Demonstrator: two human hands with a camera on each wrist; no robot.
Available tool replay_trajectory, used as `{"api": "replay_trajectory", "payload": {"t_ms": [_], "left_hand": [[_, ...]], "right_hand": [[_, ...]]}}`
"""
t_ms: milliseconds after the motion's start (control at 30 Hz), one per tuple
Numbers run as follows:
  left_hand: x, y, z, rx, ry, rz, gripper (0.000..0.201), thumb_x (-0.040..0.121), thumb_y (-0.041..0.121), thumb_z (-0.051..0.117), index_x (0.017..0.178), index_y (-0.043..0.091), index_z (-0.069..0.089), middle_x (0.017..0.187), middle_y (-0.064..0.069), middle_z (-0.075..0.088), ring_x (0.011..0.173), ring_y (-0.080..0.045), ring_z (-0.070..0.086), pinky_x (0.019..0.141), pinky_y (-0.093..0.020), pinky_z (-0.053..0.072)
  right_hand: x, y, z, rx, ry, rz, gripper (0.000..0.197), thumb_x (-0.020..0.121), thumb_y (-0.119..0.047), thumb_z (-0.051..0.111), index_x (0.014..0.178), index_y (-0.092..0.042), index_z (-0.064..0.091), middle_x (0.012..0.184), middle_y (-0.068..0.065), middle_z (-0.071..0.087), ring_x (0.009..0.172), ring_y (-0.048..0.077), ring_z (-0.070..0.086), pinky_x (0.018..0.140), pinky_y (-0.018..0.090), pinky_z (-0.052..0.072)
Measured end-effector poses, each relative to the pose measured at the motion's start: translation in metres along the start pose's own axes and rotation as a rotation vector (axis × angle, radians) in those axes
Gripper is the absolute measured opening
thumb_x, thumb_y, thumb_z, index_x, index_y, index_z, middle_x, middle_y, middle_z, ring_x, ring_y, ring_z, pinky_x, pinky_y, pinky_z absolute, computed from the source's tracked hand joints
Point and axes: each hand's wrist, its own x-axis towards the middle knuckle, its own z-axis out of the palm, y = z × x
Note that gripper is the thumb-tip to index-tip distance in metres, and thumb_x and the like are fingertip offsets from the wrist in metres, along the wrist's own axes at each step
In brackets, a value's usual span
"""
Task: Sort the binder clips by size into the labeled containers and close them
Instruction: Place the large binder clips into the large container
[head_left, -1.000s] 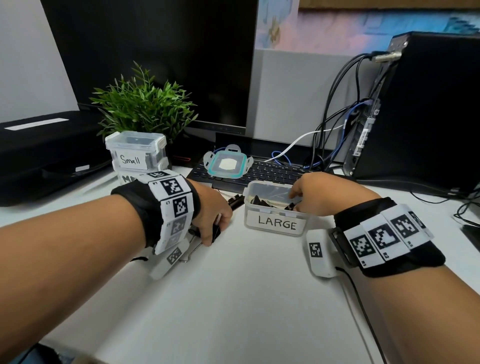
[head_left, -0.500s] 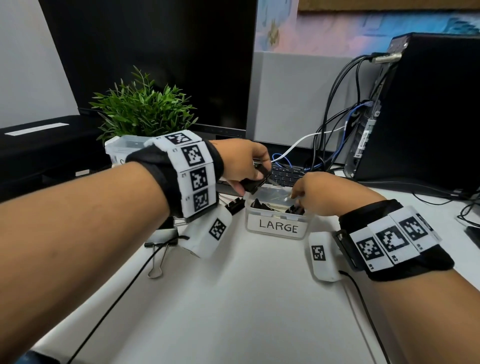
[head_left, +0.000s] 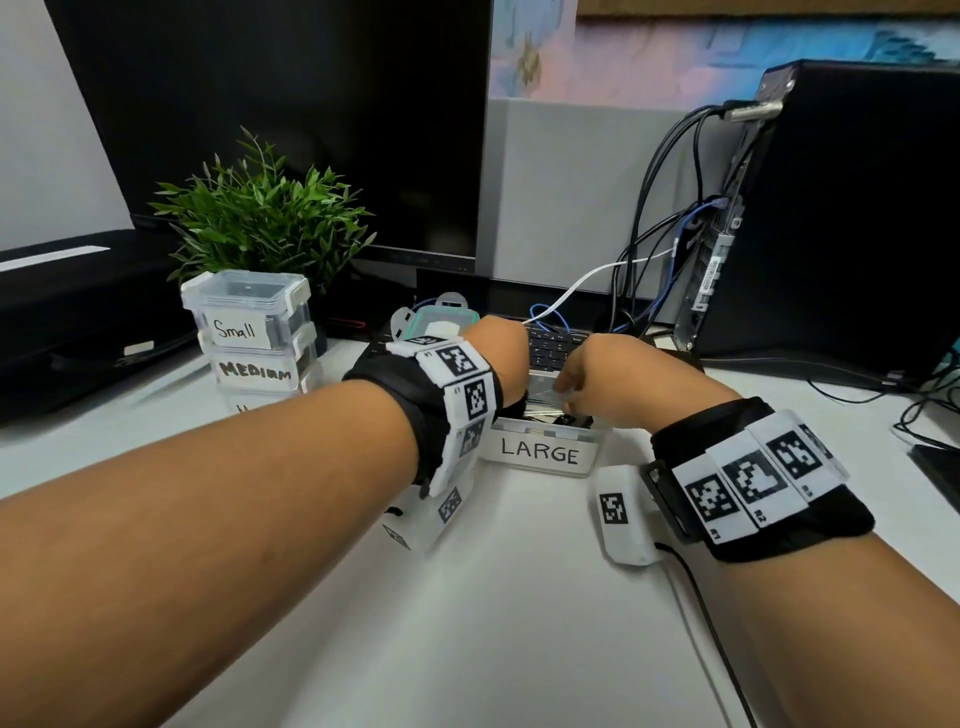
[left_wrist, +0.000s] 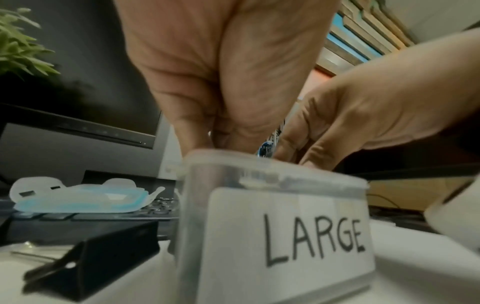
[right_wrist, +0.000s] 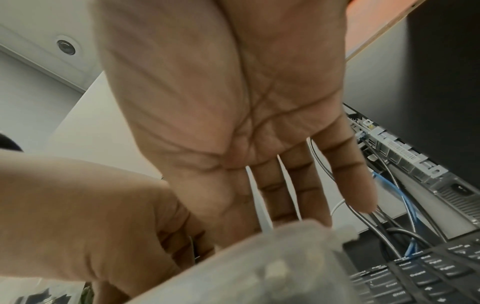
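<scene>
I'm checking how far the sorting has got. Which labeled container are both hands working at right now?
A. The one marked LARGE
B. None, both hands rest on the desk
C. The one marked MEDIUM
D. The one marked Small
A: in the head view the left hand and right hand both reach into the open top of the LARGE container, while the Small container and MEDIUM container sit stacked and lidded to the left.

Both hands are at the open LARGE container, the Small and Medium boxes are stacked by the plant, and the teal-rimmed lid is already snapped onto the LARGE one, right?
Not quite: the teal-rimmed lid is not on the LARGE container; it lies apart on the keyboard behind it, as the head view shows. The rest holds: the left hand and right hand are at the open container, and the Small box sits on the Medium box by the plant.
</scene>
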Motion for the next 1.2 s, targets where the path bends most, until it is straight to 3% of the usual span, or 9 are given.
{"api": "replay_trajectory", "payload": {"t_ms": [133, 400, 500, 600, 800, 933, 1000, 1100, 1200], "left_hand": [[0.001, -0.007, 0.005, -0.068, 0.035, 0.009, 0.022, 0.089, 0.013, 0.056, 0.110, 0.007, 0.061, 0.108, -0.007, 0.063, 0.098, -0.023, 0.060, 0.070, -0.025, 0.043], [-0.005, -0.023, -0.004, -0.112, 0.029, 0.104, 0.027, 0.087, 0.025, 0.063, 0.114, 0.021, 0.061, 0.116, 0.002, 0.060, 0.104, -0.016, 0.055, 0.076, -0.022, 0.038], [-0.010, -0.029, -0.005, -0.037, -0.058, 0.119, 0.036, 0.090, 0.029, 0.059, 0.125, 0.022, 0.056, 0.122, 0.003, 0.058, 0.106, -0.015, 0.053, 0.075, -0.021, 0.035], [-0.011, -0.032, -0.001, -0.001, -0.098, 0.135, 0.044, 0.092, 0.032, 0.056, 0.134, 0.021, 0.050, 0.129, 0.002, 0.055, 0.117, -0.018, 0.051, 0.081, -0.023, 0.038], [-0.014, -0.050, 0.003, -0.039, -0.151, 0.160, 0.046, 0.094, 0.032, 0.052, 0.139, 0.024, 0.043, 0.132, 0.003, 0.054, 0.119, -0.018, 0.051, 0.095, -0.029, 0.041], [-0.023, -0.069, -0.007, -0.135, -0.185, 0.190, 0.041, 0.094, 0.025, 0.054, 0.135, 0.028, 0.048, 0.125, 0.006, 0.059, 0.115, -0.012, 0.055, 0.099, -0.029, 0.043], [-0.026, -0.078, -0.012, -0.182, -0.154, 0.200, 0.038, 0.093, 0.018, 0.056, 0.130, 0.027, 0.054, 0.117, 0.006, 0.063, 0.111, -0.010, 0.058, 0.097, -0.027, 0.045], [-0.030, -0.092, -0.017, -0.134, -0.111, 0.157, 0.025, 0.090, 0.013, 0.058, 0.111, 0.024, 0.064, 0.092, 0.014, 0.061, 0.094, -0.008, 0.059, 0.076, -0.015, 0.043], [-0.033, -0.103, -0.016, 0.066, -0.256, 0.095, 0.022, 0.086, 0.022, 0.065, 0.108, 0.021, 0.064, 0.100, 0.009, 0.063, 0.090, -0.010, 0.055, 0.074, -0.018, 0.043]], "right_hand": [[-0.002, -0.003, -0.002, -0.057, -0.069, -0.024, 0.039, 0.089, -0.015, 0.062, 0.127, -0.023, 0.060, 0.130, 0.000, 0.057, 0.117, 0.022, 0.055, 0.101, 0.033, 0.044], [-0.001, -0.001, 0.000, -0.035, -0.059, -0.025, 0.031, 0.087, -0.017, 0.064, 0.119, -0.020, 0.066, 0.117, 0.001, 0.065, 0.108, 0.020, 0.059, 0.095, 0.030, 0.047], [0.000, 0.002, 0.005, 0.005, -0.010, -0.028, 0.025, 0.087, -0.028, 0.065, 0.109, -0.018, 0.071, 0.102, 0.002, 0.069, 0.097, 0.019, 0.062, 0.083, 0.028, 0.049], [0.000, 0.002, 0.006, 0.045, -0.004, 0.002, 0.040, 0.086, -0.048, 0.061, 0.105, -0.015, 0.071, 0.093, 0.003, 0.069, 0.090, 0.019, 0.062, 0.074, 0.027, 0.048], [-0.003, 0.003, 0.004, 0.037, -0.075, -0.003, 0.080, 0.071, -0.060, 0.069, 0.137, -0.021, 0.048, 0.135, 0.001, 0.053, 0.122, 0.021, 0.049, 0.102, 0.035, 0.041], [0.000, 0.003, 0.006, 0.056, -0.053, -0.029, 0.076, 0.069, -0.055, 0.074, 0.135, -0.025, 0.050, 0.135, 0.000, 0.050, 0.120, 0.021, 0.049, 0.100, 0.035, 0.042], [0.001, 0.005, 0.006, 0.060, -0.042, -0.033, 0.073, 0.070, -0.055, 0.073, 0.134, -0.026, 0.051, 0.135, -0.001, 0.049, 0.119, 0.021, 0.050, 0.098, 0.034, 0.042], [0.000, 0.006, 0.007, 0.070, -0.045, -0.032, 0.071, 0.072, -0.057, 0.072, 0.133, -0.028, 0.051, 0.134, -0.002, 0.050, 0.118, 0.021, 0.050, 0.098, 0.034, 0.042], [-0.003, 0.005, 0.007, 0.070, -0.062, -0.031, 0.068, 0.075, -0.056, 0.069, 0.134, -0.027, 0.050, 0.132, -0.002, 0.053, 0.115, 0.019, 0.051, 0.091, 0.030, 0.040]]}}
